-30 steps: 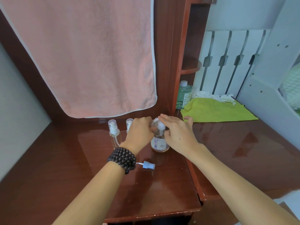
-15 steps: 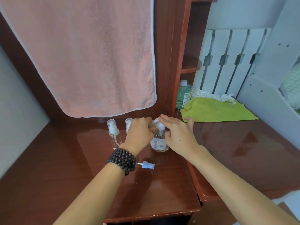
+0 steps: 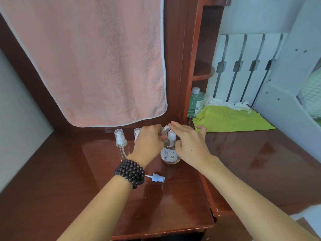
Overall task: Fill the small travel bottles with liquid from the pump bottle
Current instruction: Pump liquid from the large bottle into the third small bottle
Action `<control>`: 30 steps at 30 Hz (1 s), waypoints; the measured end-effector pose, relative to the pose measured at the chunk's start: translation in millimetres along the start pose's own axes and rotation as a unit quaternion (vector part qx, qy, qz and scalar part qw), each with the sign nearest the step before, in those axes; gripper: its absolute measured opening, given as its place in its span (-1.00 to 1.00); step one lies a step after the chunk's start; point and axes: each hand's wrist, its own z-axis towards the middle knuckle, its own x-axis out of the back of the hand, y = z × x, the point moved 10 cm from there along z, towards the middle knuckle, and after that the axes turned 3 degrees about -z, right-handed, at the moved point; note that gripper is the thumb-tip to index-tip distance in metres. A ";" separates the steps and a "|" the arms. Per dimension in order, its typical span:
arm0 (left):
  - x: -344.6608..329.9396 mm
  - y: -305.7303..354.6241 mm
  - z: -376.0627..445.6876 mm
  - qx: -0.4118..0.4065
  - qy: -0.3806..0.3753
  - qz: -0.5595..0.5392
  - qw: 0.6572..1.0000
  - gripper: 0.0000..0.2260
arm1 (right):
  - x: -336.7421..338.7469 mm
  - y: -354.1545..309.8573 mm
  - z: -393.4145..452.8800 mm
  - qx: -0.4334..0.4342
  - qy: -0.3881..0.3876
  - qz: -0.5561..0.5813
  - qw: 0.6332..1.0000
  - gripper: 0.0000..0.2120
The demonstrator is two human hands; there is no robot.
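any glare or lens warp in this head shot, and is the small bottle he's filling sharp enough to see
Head view: soft window glare on the glossy desk; wide-angle bending bows the pink towel; the small bottle in the left hand is a clear blur.

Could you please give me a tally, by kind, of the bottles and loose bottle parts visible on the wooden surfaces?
Small clear travel bottles: 3
Pump bottle: 1
Green bottle with white cap: 1
Loose blue spray head: 1
Total: 6

Before me, a glossy reddish-brown counter (image 3: 69,188), a pink towel (image 3: 97,63) hanging behind it, a corner shelf (image 3: 202,73), and white slatted panelling (image 3: 243,66) to my right.
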 end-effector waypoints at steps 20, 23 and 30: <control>-2.8 1.8 -1.1 -0.004 0.001 0.014 1.000 -0.92 | 3.6 0.6 2.7 0.006 -0.005 -0.006 1.000 -0.38; -7.3 -0.2 -2.1 -0.001 -0.005 0.030 1.000 -0.94 | -1.4 2.6 -0.1 0.003 0.004 -0.005 1.000 -0.41; -11.8 -3.0 -3.9 0.007 -0.015 0.029 0.999 -0.92 | -7.8 3.5 -2.9 -0.003 -0.010 -0.010 1.000 -0.39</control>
